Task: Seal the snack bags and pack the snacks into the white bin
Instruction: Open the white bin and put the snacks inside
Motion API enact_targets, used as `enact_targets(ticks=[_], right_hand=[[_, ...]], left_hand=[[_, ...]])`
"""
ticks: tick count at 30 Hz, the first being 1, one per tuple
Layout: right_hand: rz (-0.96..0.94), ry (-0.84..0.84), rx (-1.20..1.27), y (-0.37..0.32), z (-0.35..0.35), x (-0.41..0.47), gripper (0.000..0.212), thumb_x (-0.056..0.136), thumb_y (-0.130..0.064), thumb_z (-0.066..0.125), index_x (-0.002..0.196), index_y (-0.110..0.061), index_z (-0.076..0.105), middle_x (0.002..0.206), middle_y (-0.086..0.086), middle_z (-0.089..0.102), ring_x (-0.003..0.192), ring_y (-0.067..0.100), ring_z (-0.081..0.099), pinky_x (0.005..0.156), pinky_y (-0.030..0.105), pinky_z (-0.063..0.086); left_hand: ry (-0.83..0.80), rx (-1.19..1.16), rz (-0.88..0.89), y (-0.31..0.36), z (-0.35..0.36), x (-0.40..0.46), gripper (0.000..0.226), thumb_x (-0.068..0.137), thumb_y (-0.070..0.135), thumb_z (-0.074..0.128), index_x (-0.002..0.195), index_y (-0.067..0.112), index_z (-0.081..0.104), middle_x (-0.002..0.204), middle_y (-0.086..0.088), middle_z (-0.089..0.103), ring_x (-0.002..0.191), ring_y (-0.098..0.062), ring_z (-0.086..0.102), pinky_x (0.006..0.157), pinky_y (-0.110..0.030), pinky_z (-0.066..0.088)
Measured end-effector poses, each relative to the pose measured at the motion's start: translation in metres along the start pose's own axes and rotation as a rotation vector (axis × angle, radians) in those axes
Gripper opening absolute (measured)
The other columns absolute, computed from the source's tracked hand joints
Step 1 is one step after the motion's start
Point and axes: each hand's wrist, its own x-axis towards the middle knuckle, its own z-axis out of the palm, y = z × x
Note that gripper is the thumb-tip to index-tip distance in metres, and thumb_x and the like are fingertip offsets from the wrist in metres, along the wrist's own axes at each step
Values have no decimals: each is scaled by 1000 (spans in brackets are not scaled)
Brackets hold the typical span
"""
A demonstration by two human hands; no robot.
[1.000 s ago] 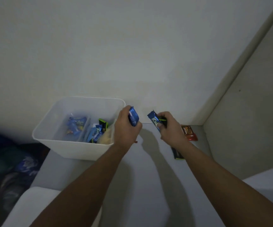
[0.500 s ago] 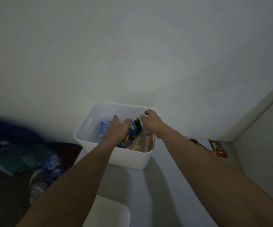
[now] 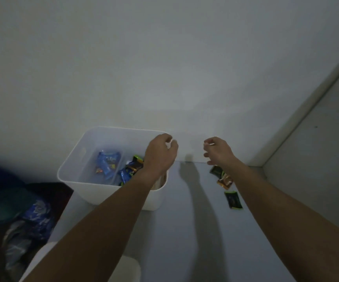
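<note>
The white bin stands on the grey surface against the wall and holds several snack packets, mostly blue ones with a dark one beside them. My left hand hovers over the bin's right rim, fingers loosely curled and empty. My right hand is raised to the right of the bin, also empty with fingers apart. Below it on the surface lie a black-and-orange packet and a black-and-green packet.
A grey wall rises right behind the bin, and a side wall closes off the right. A pile of dark and blue bags lies on the left. A white object sits at the near edge.
Both hands carried blue packets into the bin, let them go, and have now drawn back out empty. The view has shifted back to the right.
</note>
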Motion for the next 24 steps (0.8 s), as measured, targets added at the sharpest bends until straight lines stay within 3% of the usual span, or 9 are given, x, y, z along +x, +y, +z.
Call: enact_targets(ticks=[3, 5, 8, 10, 12, 14, 17, 21, 24], right_hand=[[29, 67, -92, 39, -40, 9, 18, 93, -26, 51, 104, -16, 60, 111, 14, 64, 100, 32, 63, 85, 48, 56], [66, 116, -144, 63, -62, 11, 17, 93, -24, 51, 102, -15, 61, 114, 15, 64, 102, 32, 62, 89, 45, 53], [95, 158, -257, 95, -92, 10, 23, 94, -21, 50, 109, -10, 63, 114, 15, 65, 104, 31, 60, 84, 29, 46], [75, 135, -251, 117, -106, 7, 17, 96, -14, 49, 103, -4, 62, 100, 15, 66, 94, 29, 63, 72, 19, 42], [79, 85, -291, 141, -113, 7, 17, 94, -14, 54, 105, -4, 62, 97, 13, 65, 95, 29, 63, 72, 19, 42], [100, 4, -418, 171, -116, 13, 48, 82, -28, 71, 123, -11, 56, 119, 11, 59, 114, 29, 56, 86, 26, 43], [37, -130, -611, 204, -111, 20, 104, 51, -56, 82, 139, -30, 33, 151, 3, 28, 138, 28, 31, 109, 46, 36], [-51, -175, -732, 231, -95, 33, 139, 43, -69, 80, 149, -31, -1, 160, 2, -7, 147, 31, -1, 114, 59, 16], [-114, -181, -767, 244, -88, 49, 143, 41, -77, 74, 148, -35, -11, 158, 2, -19, 146, 33, -15, 115, 63, 6]], left_hand=[[-76, -13, 139, 23, 48, -7, 28, 89, 23, 59, 110, 5, 65, 107, -9, 68, 89, -24, 64, 80, -27, 46], [-158, 10, 178, 28, 81, -13, 31, 88, 21, 61, 113, 4, 64, 110, -11, 67, 94, -26, 63, 82, -29, 46], [-345, 76, 155, 26, 131, -26, 39, 87, 22, 61, 122, 6, 58, 119, -12, 62, 106, -28, 59, 90, -35, 48], [-435, 128, 111, 19, 162, -32, 42, 86, 22, 60, 125, 9, 56, 121, -12, 60, 112, -28, 55, 95, -39, 46], [-484, 187, 79, 8, 189, -36, 47, 87, 24, 59, 130, 10, 51, 125, -12, 56, 117, -28, 51, 99, -39, 43], [-507, 272, 65, -1, 211, -36, 52, 86, 27, 59, 134, 11, 47, 128, -12, 53, 118, -29, 48, 100, -39, 42], [-499, 341, 93, -12, 238, -29, 59, 82, 36, 60, 134, 14, 44, 129, -11, 50, 117, -31, 47, 99, -44, 42], [-480, 466, 169, -27, 270, -20, 63, 88, 54, 45, 139, 18, 40, 145, -19, 36, 132, -40, 36, 106, -50, 36], [-466, 507, 246, -36, 290, -17, 63, 87, 52, 35, 137, 17, 47, 148, -27, 35, 131, -47, 39, 99, -59, 37]])
